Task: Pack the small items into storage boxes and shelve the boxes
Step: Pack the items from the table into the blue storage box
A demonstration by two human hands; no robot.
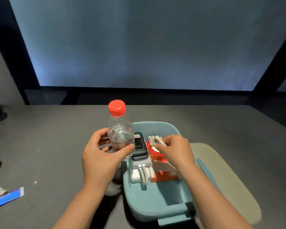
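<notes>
Bottle (pixel 120 129) in left hand (pixel 101 156) — batteries (pixel 155 140) under right hand (pixel 175 151)

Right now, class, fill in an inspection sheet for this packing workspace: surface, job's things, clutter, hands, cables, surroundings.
Surface: grey tabletop.
Job's things: blue storage box holding batteries, a dark device, a white charger and a red-and-white packet; grey-green lid beside it.
Clutter: blue tube at left edge.
Hands: left hand grips a red-capped bottle; right hand pinches the batteries.
Cables: nothing seen.
Surroundings: large pale screen, dark frame.
</notes>
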